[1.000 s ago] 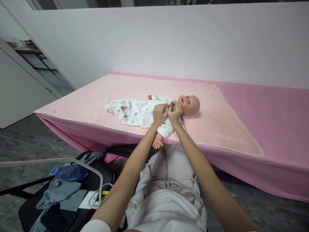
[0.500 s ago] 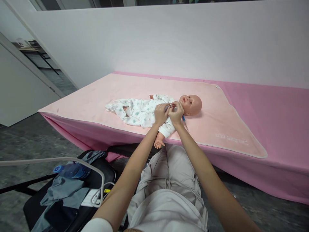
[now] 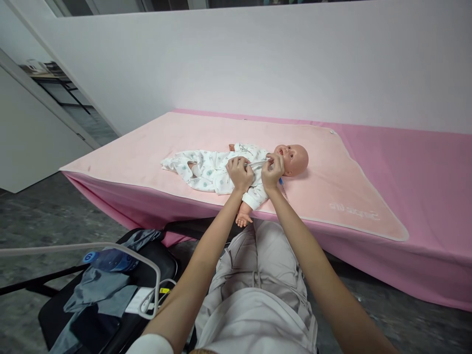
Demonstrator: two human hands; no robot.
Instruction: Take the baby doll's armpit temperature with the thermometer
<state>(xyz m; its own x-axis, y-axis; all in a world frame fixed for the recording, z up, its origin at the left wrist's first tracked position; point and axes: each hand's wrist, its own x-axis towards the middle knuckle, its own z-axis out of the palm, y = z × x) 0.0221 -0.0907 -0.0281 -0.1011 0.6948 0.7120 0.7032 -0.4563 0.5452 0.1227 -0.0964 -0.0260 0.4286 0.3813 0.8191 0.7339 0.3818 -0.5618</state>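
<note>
A baby doll (image 3: 291, 158) in a white patterned sleepsuit (image 3: 210, 171) lies on its back on a pale pink blanket (image 3: 332, 187), head to the right. My left hand (image 3: 239, 174) is closed on the sleepsuit's chest fabric. My right hand (image 3: 272, 171) pinches the suit at the collar, just under the doll's chin. A strip of fabric is stretched between the two hands. A thin blue pen-like object (image 3: 281, 184) lies on the blanket beside the doll's neck, partly hidden by my right hand. The doll's bare near hand (image 3: 241, 216) hangs over the table edge.
The table carries a darker pink cover (image 3: 424, 206) and stands against a white wall. At lower left a black chair (image 3: 147, 265) holds grey clothing, a blue water bottle (image 3: 108, 260) and a white cable. My lap in beige trousers (image 3: 258, 275) is close to the table's front edge.
My left hand has slid left along the doll's chest, away from my right hand, drawing the sleepsuit fabric taut between them. The right hand stays at the collar.
</note>
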